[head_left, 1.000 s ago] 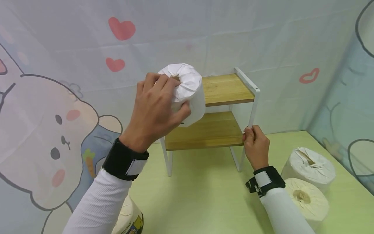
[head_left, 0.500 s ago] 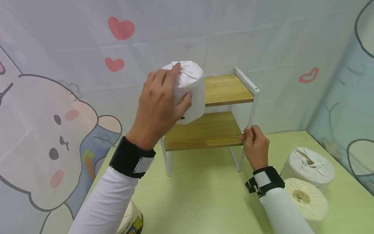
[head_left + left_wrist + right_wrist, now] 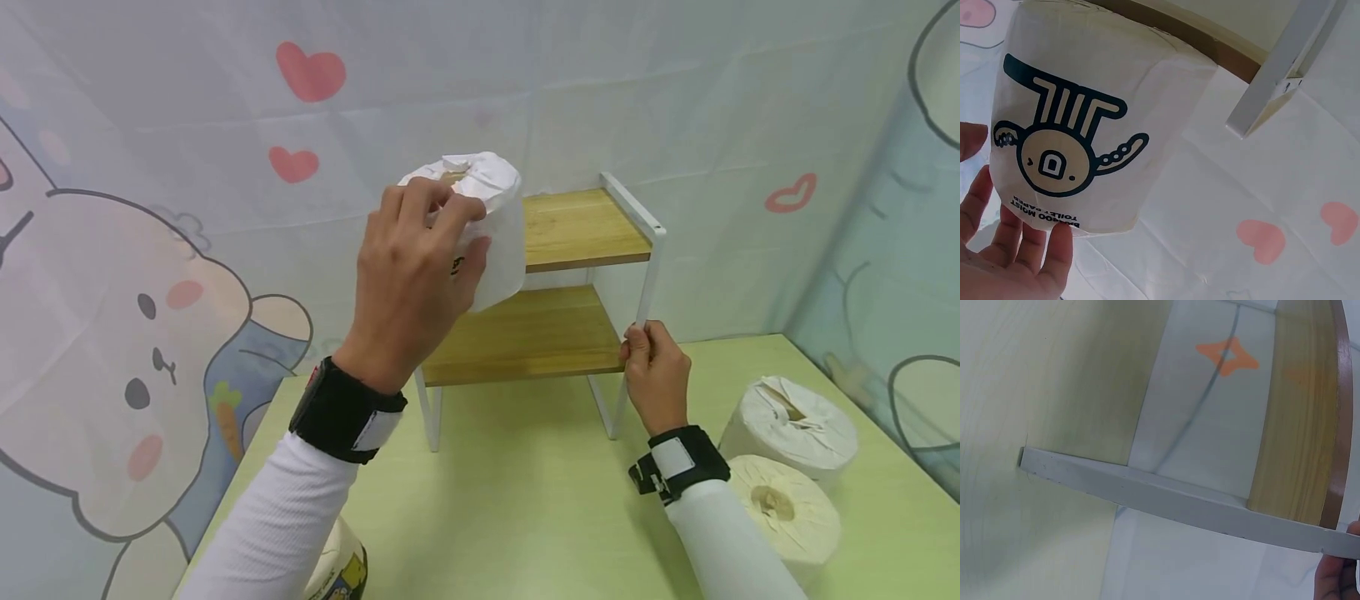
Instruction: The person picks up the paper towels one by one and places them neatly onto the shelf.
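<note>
My left hand (image 3: 412, 267) grips a white paper-wrapped toilet roll (image 3: 502, 242) at its upper end, fingers bent over the top rim. The roll covers the left part of the shelf rack's top board (image 3: 585, 221); whether it rests on the board I cannot tell. In the left wrist view the roll (image 3: 1085, 137) shows a printed figure, with fingertips at its lower end. My right hand (image 3: 658, 375) holds the rack's white right front post (image 3: 648, 287) beside the lower board (image 3: 532, 337). At the right wrist view's lower right corner, that hand (image 3: 1338, 575) touches the frame (image 3: 1179, 503).
Two more rolls, one white (image 3: 795, 425) and one cream (image 3: 787, 512), stand on the green table (image 3: 510, 500) beyond my right wrist. Another roll (image 3: 337, 562) with a coloured print sits near my left forearm. Behind the rack hangs a patterned cloth (image 3: 720, 125).
The held roll has shifted slightly up, and a dark print on its side has come higher into view. My left fingers straightened, then bent again; my left forearm moved slightly right. My right hand stays put.
</note>
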`<action>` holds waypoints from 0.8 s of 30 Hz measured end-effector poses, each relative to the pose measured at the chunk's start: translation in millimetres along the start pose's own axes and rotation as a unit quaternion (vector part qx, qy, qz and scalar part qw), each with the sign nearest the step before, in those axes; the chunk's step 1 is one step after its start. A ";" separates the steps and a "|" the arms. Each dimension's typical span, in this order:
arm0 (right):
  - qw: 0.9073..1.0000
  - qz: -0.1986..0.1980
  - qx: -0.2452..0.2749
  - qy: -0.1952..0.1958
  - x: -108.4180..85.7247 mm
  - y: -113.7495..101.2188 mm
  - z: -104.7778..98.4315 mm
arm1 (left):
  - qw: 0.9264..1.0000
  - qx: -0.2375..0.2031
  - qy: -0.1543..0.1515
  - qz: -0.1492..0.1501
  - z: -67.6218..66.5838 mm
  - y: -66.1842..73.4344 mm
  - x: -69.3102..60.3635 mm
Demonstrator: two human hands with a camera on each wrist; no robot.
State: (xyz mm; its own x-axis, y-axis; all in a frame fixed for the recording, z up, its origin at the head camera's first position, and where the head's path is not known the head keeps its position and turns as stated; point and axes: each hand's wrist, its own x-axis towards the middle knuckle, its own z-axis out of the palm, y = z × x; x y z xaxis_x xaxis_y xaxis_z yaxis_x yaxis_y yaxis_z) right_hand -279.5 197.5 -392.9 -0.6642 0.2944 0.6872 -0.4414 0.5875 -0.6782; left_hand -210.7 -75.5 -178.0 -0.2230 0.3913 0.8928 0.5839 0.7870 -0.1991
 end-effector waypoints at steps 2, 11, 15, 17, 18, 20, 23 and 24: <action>1.000 -0.001 -0.001 0.001 0.3 0.3 0.0 | 1.000 -0.006 -0.010 0.001 -1.9 -0.4 -1.2; 1.000 -0.004 0.002 0.001 1.3 0.8 1.1 | 1.000 -0.008 -0.022 0.009 -0.4 -3.1 -3.1; 1.000 -0.001 0.003 0.001 -0.5 -0.5 1.9 | 1.000 -0.007 -0.026 0.005 1.8 -4.1 -2.1; 1.000 -0.001 0.004 0.002 -1.0 -1.1 2.2 | 1.000 -0.004 -0.028 0.000 2.6 -4.3 -1.8; 1.000 -0.001 0.005 0.002 -1.1 -1.4 2.3 | 1.000 -0.003 -0.029 -0.002 3.0 -4.5 -1.6; 1.000 -0.002 0.006 0.002 -1.1 -1.8 2.6 | 1.000 0.001 -0.030 -0.005 3.8 -4.8 -1.0; 1.000 -0.004 0.005 0.002 -0.9 -1.9 2.7 | 1.000 0.006 -0.029 -0.007 6.0 -5.7 1.1; 1.000 -0.005 0.005 0.002 -0.8 -1.8 2.6 | 1.000 0.007 -0.028 -0.007 7.0 -6.0 2.0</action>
State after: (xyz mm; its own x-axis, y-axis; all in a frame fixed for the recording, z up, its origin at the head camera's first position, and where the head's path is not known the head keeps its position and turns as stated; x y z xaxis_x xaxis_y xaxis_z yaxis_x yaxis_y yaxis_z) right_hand -279.7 194.2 -392.9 -0.6567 0.2919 0.6954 -0.4538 0.5835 -0.6735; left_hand -220.1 -76.2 -177.8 -0.2750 0.4053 0.8718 0.5690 0.7996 -0.1922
